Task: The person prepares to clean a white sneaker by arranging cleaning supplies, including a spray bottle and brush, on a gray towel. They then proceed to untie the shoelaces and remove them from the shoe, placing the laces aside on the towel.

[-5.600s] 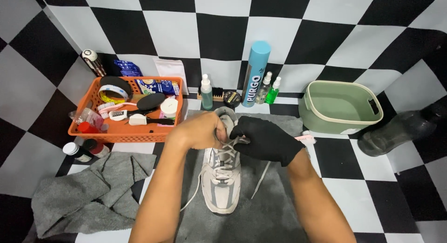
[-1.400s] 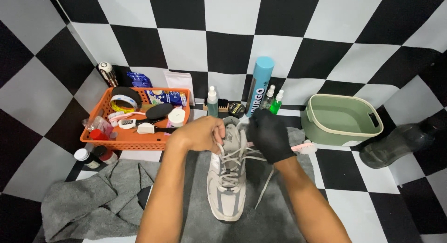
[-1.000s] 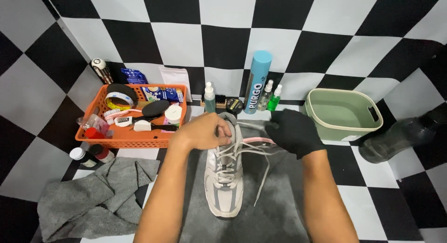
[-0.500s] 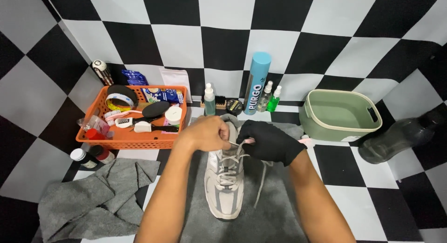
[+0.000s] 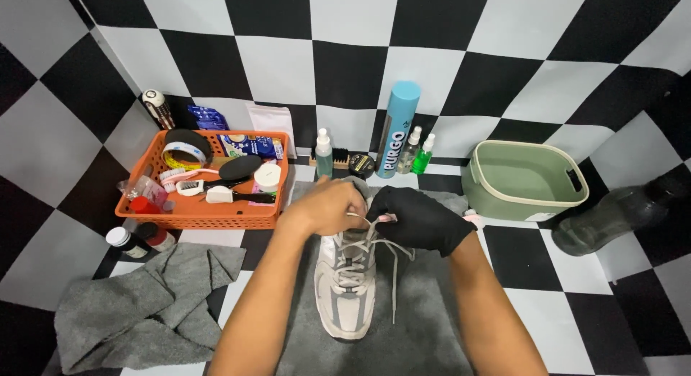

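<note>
Lacing sneaker [image 5: 347, 286]: lower rows threaded, top eyelets at 12 o'clock unfinished. Left hand [image 5: 327, 207] and gloved right hand [image 5: 417, 217], each grip pinched on lace [image 5: 367, 219]; loose end [image 5: 394, 289] trailing toward 5 o'clock.

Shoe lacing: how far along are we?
Done: the lower eyelets of the shoe look crossed with lace. In hand: the left hand and gloved right hand work the lace at the top. Left: one loose end hangs unthreaded and untied.

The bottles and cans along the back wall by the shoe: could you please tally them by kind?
Small spray bottles: 3
Tall blue spray can: 1
Dark can at the left: 1
Total: 5
</note>
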